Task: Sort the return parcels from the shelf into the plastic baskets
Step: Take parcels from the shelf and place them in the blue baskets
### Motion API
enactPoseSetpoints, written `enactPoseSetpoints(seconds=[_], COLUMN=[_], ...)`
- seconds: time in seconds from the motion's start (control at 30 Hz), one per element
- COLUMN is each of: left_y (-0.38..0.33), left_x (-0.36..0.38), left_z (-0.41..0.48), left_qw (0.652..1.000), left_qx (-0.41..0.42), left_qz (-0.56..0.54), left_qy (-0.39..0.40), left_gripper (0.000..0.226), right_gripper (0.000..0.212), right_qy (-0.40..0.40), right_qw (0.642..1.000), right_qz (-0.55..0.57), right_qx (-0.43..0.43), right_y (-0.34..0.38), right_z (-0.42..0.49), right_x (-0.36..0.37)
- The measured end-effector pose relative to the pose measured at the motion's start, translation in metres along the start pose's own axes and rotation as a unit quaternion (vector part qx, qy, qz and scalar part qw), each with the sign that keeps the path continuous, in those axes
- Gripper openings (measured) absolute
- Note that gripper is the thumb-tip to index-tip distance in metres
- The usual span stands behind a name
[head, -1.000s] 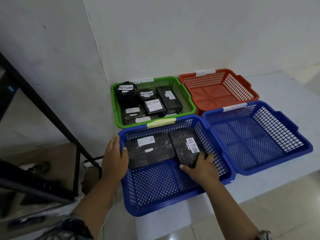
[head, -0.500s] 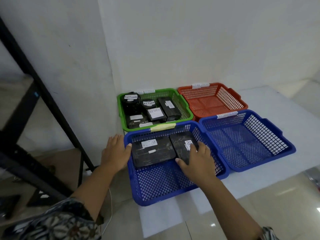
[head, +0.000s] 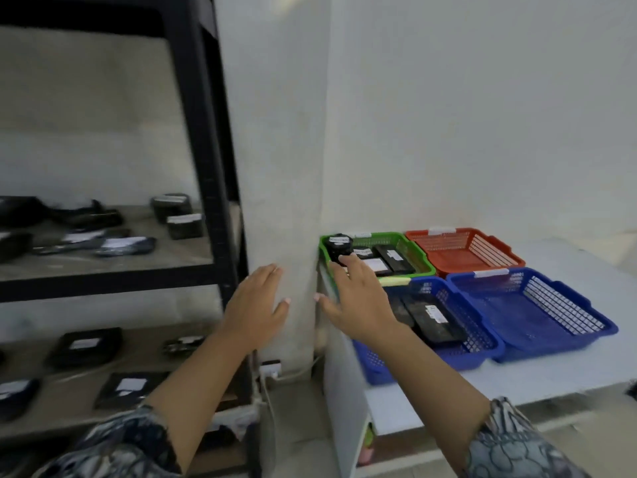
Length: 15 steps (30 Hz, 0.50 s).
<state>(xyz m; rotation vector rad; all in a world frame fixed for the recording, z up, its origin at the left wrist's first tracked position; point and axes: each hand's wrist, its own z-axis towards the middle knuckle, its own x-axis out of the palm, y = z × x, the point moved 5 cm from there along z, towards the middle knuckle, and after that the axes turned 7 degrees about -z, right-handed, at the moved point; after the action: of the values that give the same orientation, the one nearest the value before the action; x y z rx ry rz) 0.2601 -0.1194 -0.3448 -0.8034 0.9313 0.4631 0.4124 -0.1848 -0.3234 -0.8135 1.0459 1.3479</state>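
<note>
Both my hands are raised in the air with straight fingers and hold nothing. My left hand (head: 256, 300) is in front of the white wall corner, beside the black shelf (head: 210, 188). My right hand (head: 358, 298) hovers over the left edge of the near-left blue basket (head: 482, 343), which holds two flat black parcels (head: 434, 319). Behind it, the green basket (head: 418, 257) holds several black parcels with white labels. The shelf carries several black labelled parcels (head: 184, 225) on two boards.
An empty red basket (head: 465, 250) and an empty blue basket (head: 537, 308) stand on the white table (head: 517, 381) at the right. A white power strip with cables (head: 270, 369) lies on the floor between shelf and table.
Both hands have left the near-left blue basket and risen. The view has swung left, bringing the shelf into sight. The two parcels stay in the basket.
</note>
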Motion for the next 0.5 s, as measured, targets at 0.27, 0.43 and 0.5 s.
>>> enactPoseSetpoints(seconds=[0.27,0.43,0.5], left_y=[0.049,0.078,0.086], left_x=[-0.149,-0.243,-0.276], left_z=[-0.092,-0.116,-0.118], left_qw=[0.995,0.982,0.976], left_qx=[-0.009,-0.030,-0.031], left_qz=[0.060,0.125,0.146], left_qy=[-0.084,-0.141,-0.161], left_gripper=[0.063,0.061,0.061], right_gripper=[0.066,0.062,0.062], right_qy=[-0.059,-0.103,-0.117], right_qw=[0.993,0.983,0.979], right_qz=[-0.023,-0.009,-0.015], right_qx=[-0.100,-0.149,-0.168], right_y=[0.167,0.254,0.283], right_z=[-0.005,0.017,0.029], right_x=[-0.064,-0.104,-0.122])
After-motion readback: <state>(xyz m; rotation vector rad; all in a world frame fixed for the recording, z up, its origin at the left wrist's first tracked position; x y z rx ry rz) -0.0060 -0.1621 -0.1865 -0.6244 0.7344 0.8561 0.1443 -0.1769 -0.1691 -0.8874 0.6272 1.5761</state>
